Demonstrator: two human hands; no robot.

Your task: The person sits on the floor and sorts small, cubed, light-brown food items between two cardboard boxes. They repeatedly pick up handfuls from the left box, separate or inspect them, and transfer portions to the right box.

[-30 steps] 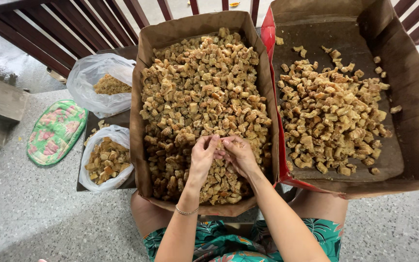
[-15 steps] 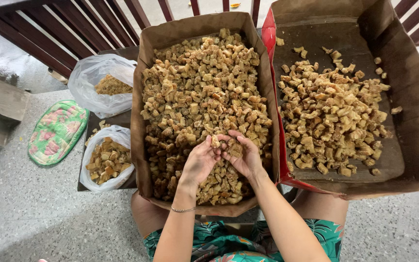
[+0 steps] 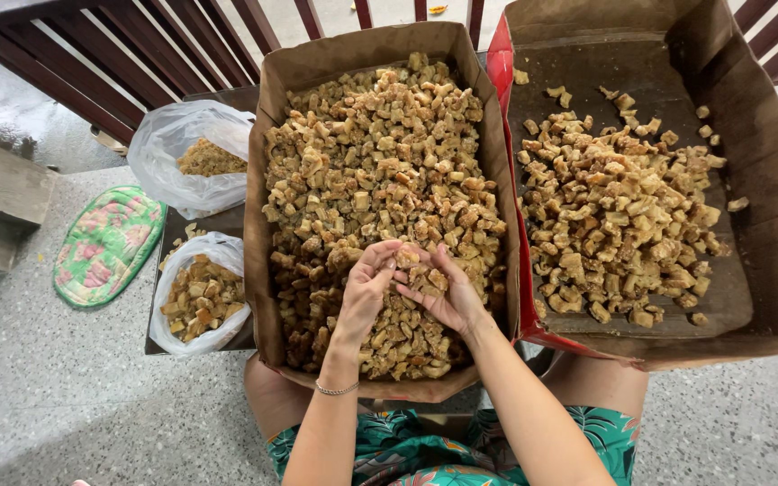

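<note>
speckled grey floor (image 3: 65, 396), dark wooden railing (image 3: 137, 54), cardboard boxes (image 3: 272, 180)

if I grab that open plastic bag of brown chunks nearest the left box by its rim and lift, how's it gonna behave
The plastic bag looks thin and crumpled, so it would probably go floppy and sag under the chunks rather than keep its shape. Its mouth is open and slumped, so loose pieces could spill if it tilts. The chunks look dry and irregular, likely light for their bulk, and may crumble if squeezed.
</note>
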